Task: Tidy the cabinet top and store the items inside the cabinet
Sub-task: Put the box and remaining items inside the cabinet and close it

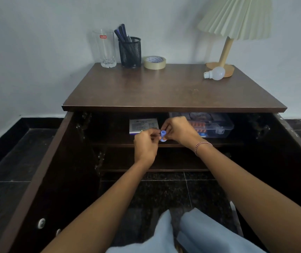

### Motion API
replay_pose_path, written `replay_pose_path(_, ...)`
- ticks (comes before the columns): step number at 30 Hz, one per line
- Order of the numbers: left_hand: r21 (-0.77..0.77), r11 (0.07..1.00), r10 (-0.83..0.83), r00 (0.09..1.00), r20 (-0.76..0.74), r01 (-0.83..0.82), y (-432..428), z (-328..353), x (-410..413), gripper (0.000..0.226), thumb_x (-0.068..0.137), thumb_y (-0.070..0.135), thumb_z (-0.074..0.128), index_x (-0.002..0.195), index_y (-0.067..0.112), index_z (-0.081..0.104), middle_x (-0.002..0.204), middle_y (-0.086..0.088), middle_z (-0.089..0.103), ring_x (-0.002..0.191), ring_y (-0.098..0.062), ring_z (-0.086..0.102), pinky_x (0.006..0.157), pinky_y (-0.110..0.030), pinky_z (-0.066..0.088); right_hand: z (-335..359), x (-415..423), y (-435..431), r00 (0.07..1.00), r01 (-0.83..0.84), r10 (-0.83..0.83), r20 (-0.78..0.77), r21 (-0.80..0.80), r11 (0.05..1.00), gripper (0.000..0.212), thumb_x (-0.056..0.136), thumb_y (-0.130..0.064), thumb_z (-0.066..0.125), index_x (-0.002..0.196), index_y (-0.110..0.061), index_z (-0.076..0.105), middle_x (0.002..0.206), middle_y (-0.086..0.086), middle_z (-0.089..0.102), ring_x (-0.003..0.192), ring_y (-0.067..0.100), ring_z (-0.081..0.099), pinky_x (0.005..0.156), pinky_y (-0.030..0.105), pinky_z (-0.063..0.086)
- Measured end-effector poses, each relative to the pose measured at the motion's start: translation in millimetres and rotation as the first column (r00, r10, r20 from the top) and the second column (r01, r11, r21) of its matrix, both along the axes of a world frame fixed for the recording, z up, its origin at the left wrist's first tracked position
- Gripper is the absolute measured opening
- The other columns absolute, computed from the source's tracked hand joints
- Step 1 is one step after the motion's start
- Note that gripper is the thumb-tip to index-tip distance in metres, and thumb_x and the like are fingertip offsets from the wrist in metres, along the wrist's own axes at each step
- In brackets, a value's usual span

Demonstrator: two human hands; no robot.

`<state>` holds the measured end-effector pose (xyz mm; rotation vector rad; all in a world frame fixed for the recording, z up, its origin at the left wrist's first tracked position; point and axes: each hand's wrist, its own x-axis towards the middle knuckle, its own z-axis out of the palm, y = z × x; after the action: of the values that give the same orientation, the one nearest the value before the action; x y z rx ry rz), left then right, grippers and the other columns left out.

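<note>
cabinet top (173, 92): glossy wood | tumbler (104, 48): clear glass | pen holder (130, 52): probably metal mesh

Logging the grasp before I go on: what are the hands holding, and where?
A small blue piece, pinched from both sides: the right hand on its right side, the left hand on its left.

You're facing a plain pale wall (36, 33). Dark speckled tile floor (15, 154), pleated lamp (235, 17) at the cabinet's (164, 92) back-right corner.

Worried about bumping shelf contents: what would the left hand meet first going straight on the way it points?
The left hand would likely first press the small blue piece into the right hand; the white box seems farther back.
</note>
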<state>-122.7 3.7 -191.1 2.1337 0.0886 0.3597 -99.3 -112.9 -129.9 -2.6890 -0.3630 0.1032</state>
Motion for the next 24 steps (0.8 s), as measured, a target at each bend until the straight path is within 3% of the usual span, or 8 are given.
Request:
replay_pose_path(4,-0.044,0.999,-0.002,0.997,-0.075,-0.001,-6.1,-13.3,18.4,0.02,0.085,0.005,0.065,0.1,0.016,0.071,0.1,0.004,0.071,0.092,-0.005,0.062,0.078,-0.011,0.042,-8.6,17.1,2.1,0.995,-0.037,0.059,0.082,-0.247,0.968,0.028,0.084,-0.021,0.068,0.109,-0.009,0.062,0.106,0.011,0.068,0.096,0.026,0.065,0.08,0.033,0.054)
replay_pose_path(8,-0.064,0.998,-0.014,0.993,-0.117,0.007,-8.4,-24.9,33.5,0.019,0.085,0.003,0.064,0.098,0.014,0.072,0.101,0.002,0.071,0.091,-0.001,0.057,0.084,-0.014,0.041,-15.5,28.4,2.7,0.972,-0.073,0.16,0.17,-0.43,0.9,0.028,0.089,-0.025,0.061,0.11,-0.009,0.058,0.103,0.013,0.066,0.094,0.029,0.064,0.069,0.03,0.042)
replay_pose_path(11,-0.112,0.994,-0.027,0.989,-0.147,0.011,-13.0,-32.4,40.8,0.017,0.085,0.002,0.064,0.095,0.01,0.073,0.098,-0.001,0.072,0.093,-0.007,0.063,0.083,-0.013,0.043,-24.4,36.7,3.9,0.964,-0.081,0.196,0.177,-0.509,0.857,0.027,0.09,-0.023,0.06,0.114,-0.011,0.056,0.105,0.011,0.067,0.1,0.029,0.062,0.088,0.036,0.044)
replay_pose_path(14,-0.12,0.993,-0.03,0.989,-0.145,0.013,-18.6,-38.5,41.6,0.018,0.086,0.0,0.063,0.099,0.008,0.073,0.097,-0.003,0.073,0.092,-0.007,0.064,0.082,-0.01,0.042,-31.7,46.8,3.9,0.96,-0.082,0.223,0.171,-0.588,0.805,0.024,0.089,-0.019,0.06,0.112,-0.014,0.058,0.104,0.007,0.066,0.102,0.026,0.06,0.101,0.041,0.035)
replay_pose_path(24,-0.058,0.998,-0.031,0.993,-0.117,0.024,-21.6,-39.9,49.1,0.023,0.087,0.001,0.062,0.106,0.009,0.071,0.106,-0.004,0.071,0.103,-0.011,0.063,0.09,-0.012,0.038,-34.0,58.1,4.7,0.948,-0.084,0.261,0.182,-0.647,0.758,0.027,0.089,-0.018,0.06,0.115,-0.013,0.058,0.113,0.008,0.063,0.113,0.028,0.056,0.11,0.043,0.03)
